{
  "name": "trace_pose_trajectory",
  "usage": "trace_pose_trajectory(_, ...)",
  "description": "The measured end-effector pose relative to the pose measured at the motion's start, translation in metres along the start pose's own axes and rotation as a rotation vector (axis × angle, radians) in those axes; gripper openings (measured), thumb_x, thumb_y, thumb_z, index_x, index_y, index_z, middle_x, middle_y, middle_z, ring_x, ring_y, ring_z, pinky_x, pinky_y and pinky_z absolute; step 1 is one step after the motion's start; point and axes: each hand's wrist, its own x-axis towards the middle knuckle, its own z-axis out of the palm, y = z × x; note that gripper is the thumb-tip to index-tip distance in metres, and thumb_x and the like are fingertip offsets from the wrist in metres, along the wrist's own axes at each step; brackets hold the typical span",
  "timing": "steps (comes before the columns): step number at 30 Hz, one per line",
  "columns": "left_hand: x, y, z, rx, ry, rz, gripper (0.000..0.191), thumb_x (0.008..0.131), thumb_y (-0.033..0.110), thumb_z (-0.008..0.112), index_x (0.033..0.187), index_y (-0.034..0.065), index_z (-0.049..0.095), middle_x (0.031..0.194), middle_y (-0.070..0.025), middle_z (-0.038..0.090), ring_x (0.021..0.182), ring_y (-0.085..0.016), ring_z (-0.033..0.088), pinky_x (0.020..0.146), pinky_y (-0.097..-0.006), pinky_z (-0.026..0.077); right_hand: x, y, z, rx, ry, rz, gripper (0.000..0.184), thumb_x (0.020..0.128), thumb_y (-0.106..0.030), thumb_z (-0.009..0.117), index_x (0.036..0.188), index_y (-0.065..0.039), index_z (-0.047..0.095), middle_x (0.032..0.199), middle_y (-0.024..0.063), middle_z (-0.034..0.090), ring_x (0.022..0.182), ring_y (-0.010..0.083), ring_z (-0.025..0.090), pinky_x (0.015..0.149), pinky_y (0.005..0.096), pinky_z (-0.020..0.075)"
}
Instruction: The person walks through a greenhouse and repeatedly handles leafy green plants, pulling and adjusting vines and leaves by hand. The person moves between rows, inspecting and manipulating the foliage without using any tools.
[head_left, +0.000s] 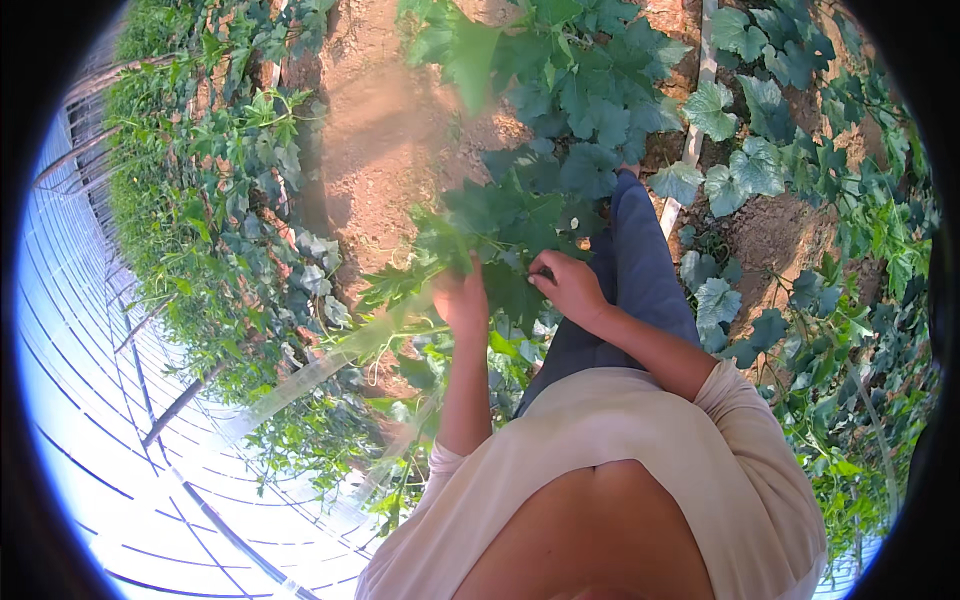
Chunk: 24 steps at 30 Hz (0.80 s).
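Note:
My left hand (461, 296) is raised among the lobed leaves of a green vine (517, 217), its thumb pointing up; whether its blurred fingers hold a stem cannot be told. To its right, my right hand (568, 283) has its fingers curled at the edge of a dark green leaf (514, 292), thumb and forefinger close together. Something small and dark shows at those fingertips, too small to name. Thin curling tendrils (382, 349) hang below the left hand.
Bare reddish soil (375, 135) runs between plant rows. Dense vines (225, 225) stand at the left, more vines (862, 300) at the right. A pale strip (694, 142) lies along the ground. Blurred translucent bands (322, 382) cross the lower left, near the greenhouse frame (180, 405).

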Motion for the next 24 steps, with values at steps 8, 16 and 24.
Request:
trace_pose_trajectory(8, -0.025, -0.036, -0.015, 0.002, -0.116, 0.068, 0.025, 0.092, 0.024, 0.077, 0.087, 0.0000, 0.074, 0.073, -0.0152, 0.067, 0.067, -0.030, 0.061, 0.062, -0.0428, 0.047, -0.007, -0.022, -0.015, -0.130, -0.188, -0.097, 0.017, 0.090, -0.013, 0.074, 0.104, -0.008, 0.067, 0.104, 0.0080, 0.073, 0.087, 0.0290, 0.072, 0.074, 0.0385, 0.0547)
trace_pose_trajectory(16, -0.073, -0.071, -0.045, -0.030, -0.087, 0.120, 0.033, 0.088, 0.025, 0.084, 0.104, -0.0020, 0.076, 0.082, -0.0172, 0.074, 0.066, -0.028, 0.066, 0.062, -0.0405, 0.051, 0.069, -0.050, -0.048, -0.172, 0.208, -0.353, 0.049, 0.089, -0.010, 0.074, 0.134, -0.008, 0.058, 0.114, 0.0101, 0.072, 0.098, 0.0316, 0.070, 0.084, 0.0415, 0.0554)
trace_pose_trajectory(24, -0.081, -0.060, -0.062, -0.212, -0.136, -0.273, 0.033, 0.095, 0.025, 0.076, 0.115, -0.0004, 0.074, 0.105, -0.0140, 0.076, 0.090, -0.023, 0.069, 0.082, -0.0375, 0.052, -0.007, 0.028, -0.026, -0.328, -0.434, -0.306, 0.037, 0.081, -0.004, 0.074, 0.117, -0.013, 0.067, 0.112, 0.0055, 0.068, 0.110, 0.0275, 0.062, 0.097, 0.0448, 0.0447)
